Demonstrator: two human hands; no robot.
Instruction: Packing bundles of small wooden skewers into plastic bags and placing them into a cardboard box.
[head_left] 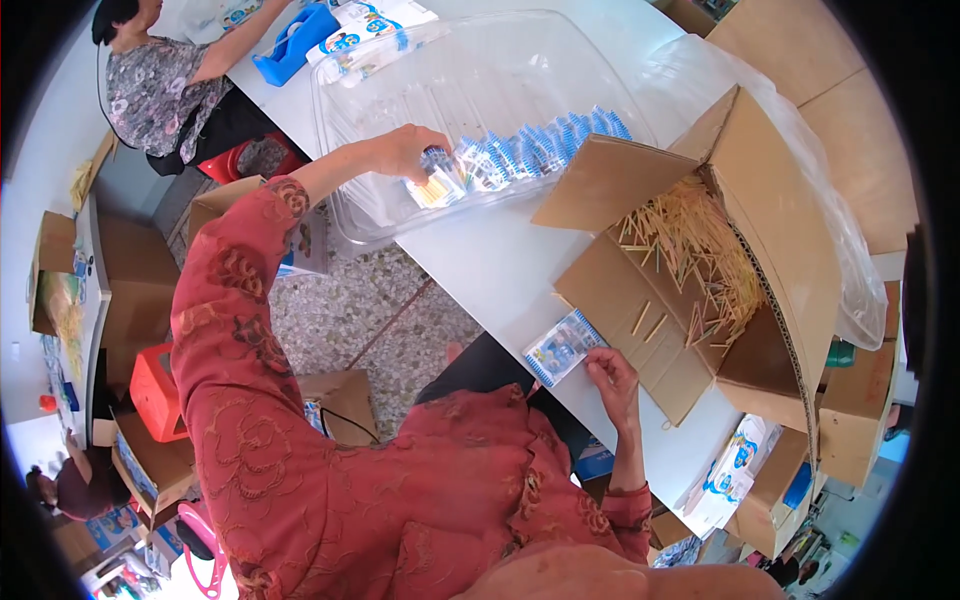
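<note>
Out over the clear plastic tray [370, 205], my left hand [412, 152] grips a small clear packet [437, 190] with yellowish sticks showing inside. Beside it, a row of similar blue-edged packets [540, 150] leans along the tray's near side. My right hand [616, 388] is at the table's front edge, its thumb and fingers closed at the corner of a flat blue-and-white packet [562, 347]. Just right of that packet stands an open cardboard box [790, 220], tipped toward me, with a heap of thin wooden sticks [700, 255] inside. Several sticks lie on its lower flap.
A blue tape dispenser [297, 45] and printed white plastic bags [375, 35] lie beyond the tray. Another printed bag [733, 470] is at the near right corner of the table. A co-worker [170, 85] sits at the far left. Red stools and cardboard boxes stand at left.
</note>
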